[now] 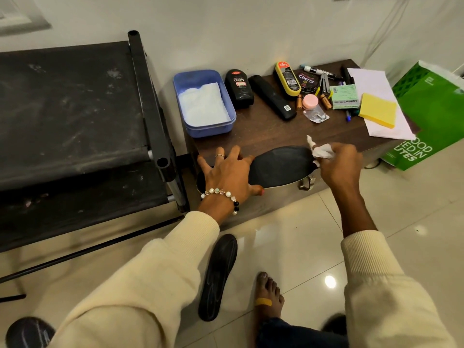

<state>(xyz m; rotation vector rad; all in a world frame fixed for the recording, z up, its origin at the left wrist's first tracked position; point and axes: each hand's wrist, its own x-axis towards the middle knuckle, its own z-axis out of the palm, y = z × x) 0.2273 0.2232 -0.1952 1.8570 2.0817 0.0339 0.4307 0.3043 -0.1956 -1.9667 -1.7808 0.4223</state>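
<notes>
A black shoe insole (281, 165) lies at the front edge of a dark wooden table (263, 129). My left hand (226, 169) rests flat on its left end, fingers spread, thumb hooked under the table edge. My right hand (339, 162) grips a crumpled white tissue (321, 149) and holds it against the insole's right end. A second black insole (218, 275) lies on the tiled floor below, beside a bare foot (270, 295).
On the table stand a blue tub (227, 124) holding white tissue, a black Cherry polish bottle (238, 87), a black brush (272, 96), a Kiwi sponge (287, 77), a polish tin, markers, batteries and yellow sticky notes (378, 109). A black shoe rack (75, 114) stands left, a green bag (431, 116) right.
</notes>
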